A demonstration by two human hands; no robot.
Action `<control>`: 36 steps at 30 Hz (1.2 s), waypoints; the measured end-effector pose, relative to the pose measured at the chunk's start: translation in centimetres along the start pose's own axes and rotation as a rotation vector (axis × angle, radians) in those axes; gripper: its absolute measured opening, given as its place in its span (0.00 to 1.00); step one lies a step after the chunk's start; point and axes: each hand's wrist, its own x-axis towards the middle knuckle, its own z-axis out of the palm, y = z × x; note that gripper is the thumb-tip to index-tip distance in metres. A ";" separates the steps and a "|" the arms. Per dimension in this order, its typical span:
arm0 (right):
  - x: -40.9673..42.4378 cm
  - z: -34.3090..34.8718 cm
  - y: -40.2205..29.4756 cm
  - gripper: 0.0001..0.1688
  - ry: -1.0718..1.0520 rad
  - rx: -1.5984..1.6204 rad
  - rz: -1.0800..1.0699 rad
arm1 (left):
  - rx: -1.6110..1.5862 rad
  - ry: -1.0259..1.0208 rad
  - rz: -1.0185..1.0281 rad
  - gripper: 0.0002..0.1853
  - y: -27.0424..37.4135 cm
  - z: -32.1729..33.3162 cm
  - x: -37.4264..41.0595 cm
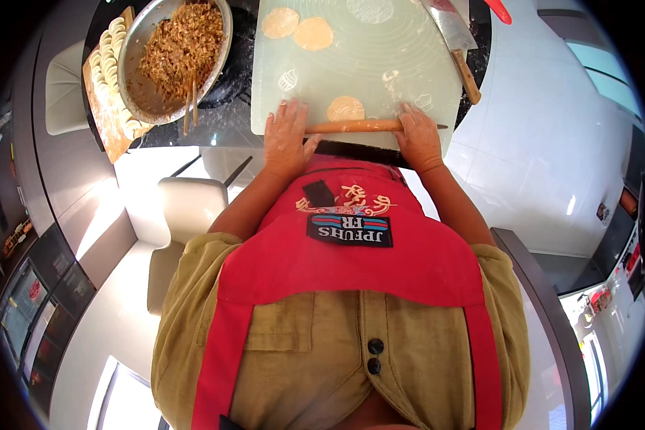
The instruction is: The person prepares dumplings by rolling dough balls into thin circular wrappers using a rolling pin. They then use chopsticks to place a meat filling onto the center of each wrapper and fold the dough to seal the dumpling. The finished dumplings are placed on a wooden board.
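A slim wooden rolling pin [355,126] lies crosswise at the near edge of a pale green silicone pastry mat [365,75]. My left hand [287,140], dusted with flour, rests over its left end, fingers stretched forward and thumb apart. Around the right end is my right hand [420,137], with the pin's tapered tip poking out beyond it. A round of dough [346,108] lies flat just behind the pin, its near edge at the wood. Two more dough wrappers [280,22] [313,34] sit at the mat's far left, their edges meeting.
A metal bowl [131,94] of minced filling [183,51] stands at the left, wooden chopsticks [195,102] leaning over its rim. Beyond it, rows of dumplings [106,59] cover a floured wooden board [119,145]. A cleaver [465,75] lies along the mat's right edge. A chair [193,207] stands left.
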 end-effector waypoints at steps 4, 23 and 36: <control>-0.1 -0.3 -0.5 0.21 0.122 0.117 0.204 | -0.120 0.215 -0.035 0.41 -0.2 -0.1 1.1; -2.7 -1.4 1.7 0.26 0.229 0.228 0.509 | -0.032 -0.028 0.705 0.28 4.5 2.9 12.3; 4.6 -0.4 0.0 0.28 0.039 -0.039 0.077 | 0.035 0.046 0.131 0.38 -3.3 0.5 7.4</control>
